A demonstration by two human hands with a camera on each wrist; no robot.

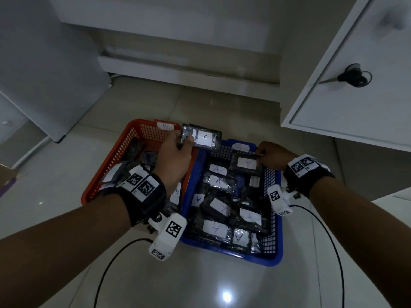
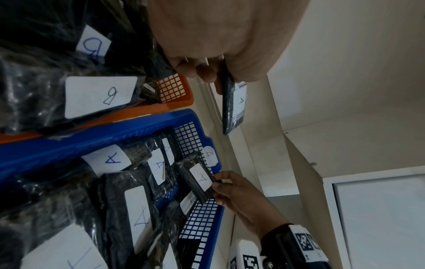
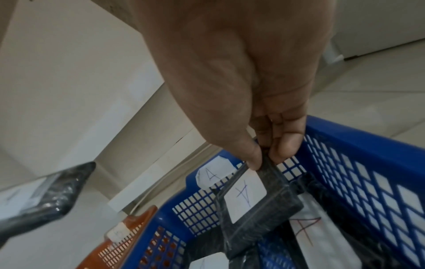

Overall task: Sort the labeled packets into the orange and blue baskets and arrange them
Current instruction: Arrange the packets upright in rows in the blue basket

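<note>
You are looking down at a pale, glossy tiled floor that mirrors a ceiling light near you. Two baskets sit directly on it, touching side by side: the orange basket to your left, the blue basket to your right. Two thin black cables trail across the tiles in front of them.

On the tiled floor, the left hand holds an A-labelled packet above the orange basket, while the right hand pinches another A packet inside the blue basket, beside it.
</note>
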